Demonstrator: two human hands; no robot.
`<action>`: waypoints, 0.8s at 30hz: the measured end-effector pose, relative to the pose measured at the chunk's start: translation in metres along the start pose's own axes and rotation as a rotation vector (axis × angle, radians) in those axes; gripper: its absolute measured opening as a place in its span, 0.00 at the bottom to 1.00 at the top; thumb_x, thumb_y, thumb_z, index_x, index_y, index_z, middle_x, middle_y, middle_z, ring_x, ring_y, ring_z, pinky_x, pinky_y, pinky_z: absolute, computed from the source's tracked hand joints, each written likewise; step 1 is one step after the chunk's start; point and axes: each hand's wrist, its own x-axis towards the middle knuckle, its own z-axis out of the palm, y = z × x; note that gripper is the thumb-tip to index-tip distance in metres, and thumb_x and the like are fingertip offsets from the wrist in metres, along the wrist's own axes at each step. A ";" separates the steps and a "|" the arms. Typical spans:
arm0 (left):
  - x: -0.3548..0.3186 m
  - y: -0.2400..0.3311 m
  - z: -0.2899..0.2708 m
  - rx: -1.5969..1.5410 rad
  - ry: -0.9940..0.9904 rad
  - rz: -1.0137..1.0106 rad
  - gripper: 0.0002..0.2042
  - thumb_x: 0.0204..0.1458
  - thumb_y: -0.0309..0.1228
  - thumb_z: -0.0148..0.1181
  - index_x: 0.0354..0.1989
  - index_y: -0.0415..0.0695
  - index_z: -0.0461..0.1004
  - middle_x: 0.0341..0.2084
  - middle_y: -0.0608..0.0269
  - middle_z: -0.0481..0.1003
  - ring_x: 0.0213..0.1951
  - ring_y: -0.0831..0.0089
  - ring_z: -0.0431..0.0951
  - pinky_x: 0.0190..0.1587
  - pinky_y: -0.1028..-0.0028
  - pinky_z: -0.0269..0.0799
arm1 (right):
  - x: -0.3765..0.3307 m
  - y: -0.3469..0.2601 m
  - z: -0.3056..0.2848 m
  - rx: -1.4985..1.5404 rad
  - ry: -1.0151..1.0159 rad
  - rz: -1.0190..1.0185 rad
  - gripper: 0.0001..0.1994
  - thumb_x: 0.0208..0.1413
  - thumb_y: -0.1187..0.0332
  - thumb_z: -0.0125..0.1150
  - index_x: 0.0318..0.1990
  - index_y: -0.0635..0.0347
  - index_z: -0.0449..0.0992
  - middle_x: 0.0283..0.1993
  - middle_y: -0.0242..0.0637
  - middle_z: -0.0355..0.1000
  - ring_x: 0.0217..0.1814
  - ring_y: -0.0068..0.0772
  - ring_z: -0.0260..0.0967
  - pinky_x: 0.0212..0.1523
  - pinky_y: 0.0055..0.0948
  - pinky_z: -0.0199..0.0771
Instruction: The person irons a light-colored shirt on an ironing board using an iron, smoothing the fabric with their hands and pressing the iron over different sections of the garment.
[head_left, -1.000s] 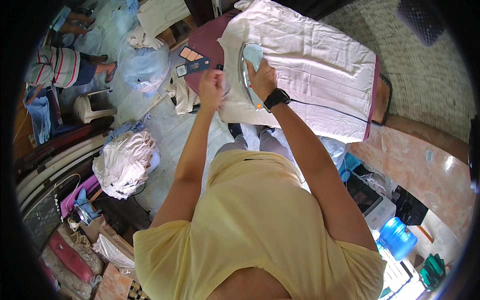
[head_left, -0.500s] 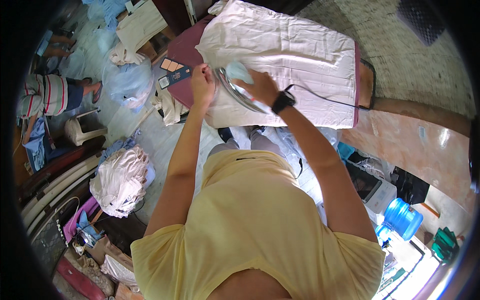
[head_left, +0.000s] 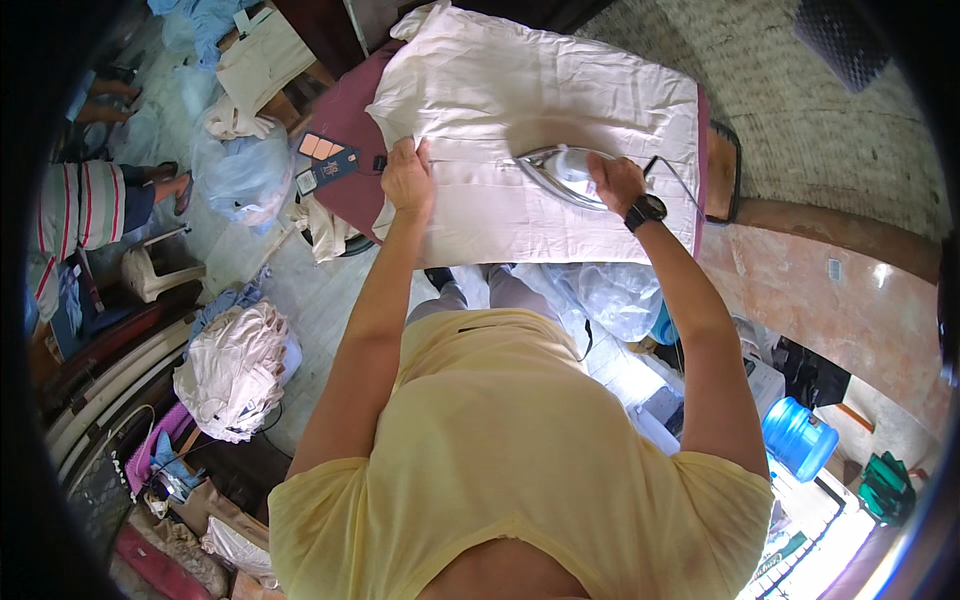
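A cream garment lies spread over the maroon padded ironing table. My right hand, with a black watch on its wrist, is closed around the handle of a steam iron. The iron rests on the garment, toward its right side. At the garment's left part, my left hand pinches the cloth with closed fingers. Dark hang tags with pale patches lie on the maroon padding left of that hand. A cord loops up behind the iron.
A heap of cream clothes sits at the left on the floor. Clear plastic bags are beyond it, and others lie under the table. Another person in a striped shirt is at the far left. A blue water bottle stands right.
The iron and my right hand have slid right across the garment, away from my left hand. My left hand has shifted slightly downward and now pinches the cloth.
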 end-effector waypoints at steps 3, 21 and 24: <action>0.001 0.002 0.002 0.077 -0.054 0.000 0.11 0.61 0.42 0.51 0.35 0.48 0.67 0.27 0.61 0.75 0.27 0.59 0.79 0.26 0.61 0.74 | 0.013 -0.018 -0.002 -0.057 -0.044 -0.117 0.17 0.58 0.54 0.43 0.27 0.50 0.75 0.24 0.42 0.76 0.27 0.51 0.75 0.34 0.50 0.76; 0.002 0.014 -0.009 0.146 -0.067 -0.126 0.12 0.63 0.45 0.47 0.36 0.49 0.66 0.27 0.58 0.77 0.27 0.52 0.78 0.24 0.55 0.71 | -0.034 0.188 -0.041 -0.004 -0.016 0.067 0.14 0.52 0.56 0.48 0.27 0.51 0.77 0.26 0.45 0.75 0.33 0.52 0.75 0.35 0.49 0.72; -0.001 0.011 -0.005 0.177 -0.094 -0.102 0.13 0.64 0.46 0.44 0.37 0.50 0.66 0.30 0.60 0.77 0.27 0.52 0.78 0.23 0.55 0.71 | -0.026 0.147 -0.020 -0.062 0.069 0.043 0.15 0.53 0.55 0.48 0.28 0.51 0.78 0.26 0.46 0.75 0.30 0.53 0.75 0.33 0.51 0.73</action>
